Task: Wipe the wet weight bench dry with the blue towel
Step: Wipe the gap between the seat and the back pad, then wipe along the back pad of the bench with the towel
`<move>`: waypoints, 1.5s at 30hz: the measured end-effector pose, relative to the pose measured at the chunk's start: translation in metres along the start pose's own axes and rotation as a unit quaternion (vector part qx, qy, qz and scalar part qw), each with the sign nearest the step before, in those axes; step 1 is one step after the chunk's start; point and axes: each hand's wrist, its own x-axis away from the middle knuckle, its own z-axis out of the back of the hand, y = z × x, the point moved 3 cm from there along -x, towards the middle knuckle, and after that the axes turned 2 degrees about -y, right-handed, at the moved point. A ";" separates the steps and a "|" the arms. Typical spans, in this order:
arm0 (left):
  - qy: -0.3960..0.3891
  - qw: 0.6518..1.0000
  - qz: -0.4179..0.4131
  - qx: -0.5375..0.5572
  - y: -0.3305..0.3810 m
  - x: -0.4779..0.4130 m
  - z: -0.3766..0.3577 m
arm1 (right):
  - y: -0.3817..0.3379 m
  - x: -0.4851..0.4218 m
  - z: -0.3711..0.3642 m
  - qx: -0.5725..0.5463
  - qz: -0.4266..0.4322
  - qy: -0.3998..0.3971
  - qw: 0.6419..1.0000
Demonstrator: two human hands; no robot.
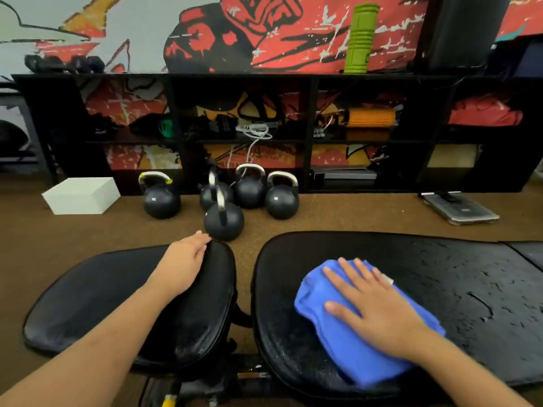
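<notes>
Towel first: the blue towel point(346, 353) is lying bunched on the near-left part of the weight bench's long back pad point(470, 289), close to that pad's rounded left end. The right hand point(379, 306) is pressing flat on top of it, fingers point(352, 274) straight and spread, not clenching anything, just pushing the cloth down onto the vinyl. Water drops and streaks are sitting all over the pad to the right of the towel, out toward its far and right edges.

The left hand point(182, 262) is resting on the far edge of the smaller seat pad point(102, 298), fingers relaxed and draping over the rim rather than really gripping it.

Past the bench, five black kettlebells point(224, 220) are standing in a cluster on the brown floor point(367, 212), one just beyond the left fingertips. A white box point(82, 195) is sitting further left, and a black shelf unit point(308, 139) is running along the wall with a green foam roller point(360, 36) standing on top.
</notes>
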 end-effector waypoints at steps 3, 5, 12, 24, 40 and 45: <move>0.004 1.000 -0.002 0.004 -0.001 -0.001 -0.002 | 0.041 -0.078 0.002 -0.002 -0.118 -0.009 0.993; 0.003 1.000 -0.003 0.002 0.001 -0.002 -0.003 | 0.032 -0.120 -0.001 -0.024 -0.153 -0.027 0.987; 0.002 1.000 -0.008 -0.016 0.007 0.000 -0.001 | -0.083 -0.034 -0.004 -0.028 0.026 0.020 0.999; 0.007 1.000 0.002 -0.018 0.003 -0.002 -0.005 | 0.102 -0.080 0.011 0.000 -0.191 -0.036 0.981; -0.001 0.996 0.034 -0.081 0.008 -0.011 -0.011 | -0.056 -0.182 0.025 -0.063 -0.033 -0.073 0.995; -0.005 0.996 0.025 -0.084 0.013 -0.009 -0.006 | -0.137 -0.124 0.007 0.013 0.082 -0.042 0.996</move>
